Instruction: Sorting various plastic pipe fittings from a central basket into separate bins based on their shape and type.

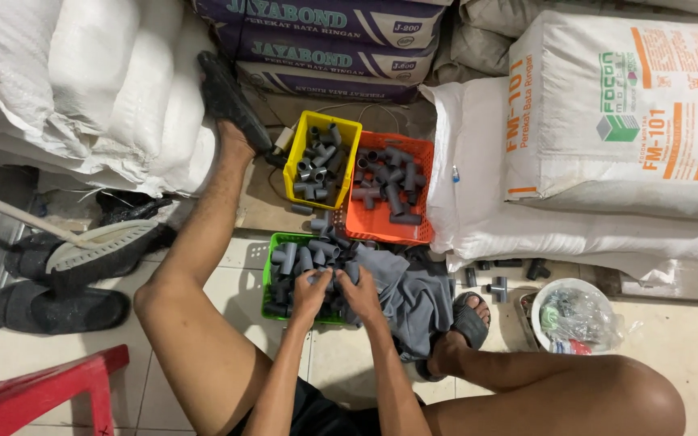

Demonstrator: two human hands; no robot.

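Down at the middle of my view, between my knees, sits the green basket (269,266), heaped with grey pipe fittings (317,252), and both of my hands are in that heap. My left hand (310,292) is curled round a fitting near the basket's centre, fingers closed on it. My right hand (359,288) is just beside it, touching it, fingers bent over fittings at the basket's right edge; I cannot tell whether it grips one or only rests on them. A crumpled grey cloth (409,295) lies against the right side of the basket and runs under my right forearm towards my right foot, which wears a dark sandal (468,321)

Just beyond the green basket stand two more on the floor, touching each other: a yellow basket (351,129) on the left and an orange basket (422,234) on the right, both holding grey fittings, some straight and some tee-shaped. A few loose fittings (496,286) lie on the tiled floor to the right, near a white bowl (540,307) stuffed with clear plastic bags. Behind those, large white sacks (607,121) are stacked. My left leg stretches up past the yellow basket to more white sacks (82,81). Far left lie dark sandals (58,307), and a red stool (34,396) shows at the lower corner
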